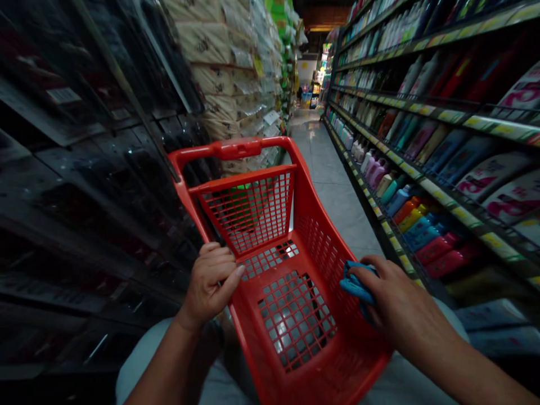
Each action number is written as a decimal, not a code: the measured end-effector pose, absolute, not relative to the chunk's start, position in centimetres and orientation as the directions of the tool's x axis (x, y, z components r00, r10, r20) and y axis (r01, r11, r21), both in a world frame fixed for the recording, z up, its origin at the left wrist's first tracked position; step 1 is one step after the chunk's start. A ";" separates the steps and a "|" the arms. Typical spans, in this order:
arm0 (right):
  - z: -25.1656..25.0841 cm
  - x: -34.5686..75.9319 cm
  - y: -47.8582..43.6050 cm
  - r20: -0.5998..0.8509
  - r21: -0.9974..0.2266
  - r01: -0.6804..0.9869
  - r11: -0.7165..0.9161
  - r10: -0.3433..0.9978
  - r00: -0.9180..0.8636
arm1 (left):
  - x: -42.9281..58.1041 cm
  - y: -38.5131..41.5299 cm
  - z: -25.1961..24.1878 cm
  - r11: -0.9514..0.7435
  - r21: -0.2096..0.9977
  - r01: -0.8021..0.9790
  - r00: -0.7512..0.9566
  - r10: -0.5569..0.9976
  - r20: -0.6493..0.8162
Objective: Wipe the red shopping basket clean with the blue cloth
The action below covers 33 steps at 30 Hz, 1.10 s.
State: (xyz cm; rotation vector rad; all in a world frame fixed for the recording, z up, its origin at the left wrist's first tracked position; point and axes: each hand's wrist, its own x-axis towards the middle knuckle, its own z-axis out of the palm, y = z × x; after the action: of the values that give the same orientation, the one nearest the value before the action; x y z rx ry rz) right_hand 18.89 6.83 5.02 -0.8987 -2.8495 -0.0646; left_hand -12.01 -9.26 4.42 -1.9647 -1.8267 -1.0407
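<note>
A red plastic shopping cart [312,208] stands right in front of me, its handle [238,147] at the far end. Through the grid floor of its basket, grey tiles show. My left hand [215,278] is closed around the cart's left rim, thumb on the inner side. On the right rim, my right hand [382,287] grips a folded blue cloth [356,281] pressed against the red plastic. Some of its fingers are hidden inside the basket wall.
Shelves [447,197] of bottles line the right side. Along the left hang dark packaged goods [105,169]; farther on, wrapped packs [219,84] are stacked high. A tiled aisle [329,174] runs ahead between them.
</note>
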 end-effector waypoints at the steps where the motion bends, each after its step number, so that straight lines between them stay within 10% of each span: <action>1: 4.2 19.7 6.8 0.200 -0.072 0.597 0.799 0.598 -0.776 | -12.0 -9.3 4.5 -0.136 0.265 0.955 -0.058 0.787 0.614; 9: 2.3 22.2 6.3 0.267 -0.401 0.598 0.694 0.713 -0.648 | -3.8 -11.4 1.0 0.350 0.364 0.863 -0.505 0.595 0.625; 24: 4.3 20.8 4.1 0.064 -0.424 0.646 0.635 0.733 -0.678 | -1.5 -16.9 -1.1 0.202 0.563 0.801 -0.510 0.722 0.467; 33: 5.4 20.6 -1.3 0.047 -0.478 0.556 0.680 0.652 -0.756 | 1.8 -16.9 1.2 0.207 0.218 0.954 -0.297 0.749 0.592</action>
State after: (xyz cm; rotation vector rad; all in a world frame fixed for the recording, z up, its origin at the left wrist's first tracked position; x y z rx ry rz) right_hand 20.64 -1.30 5.44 -0.9775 -2.6791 0.6580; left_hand 1.75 -16.90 1.21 -1.5913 -2.1307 -0.7912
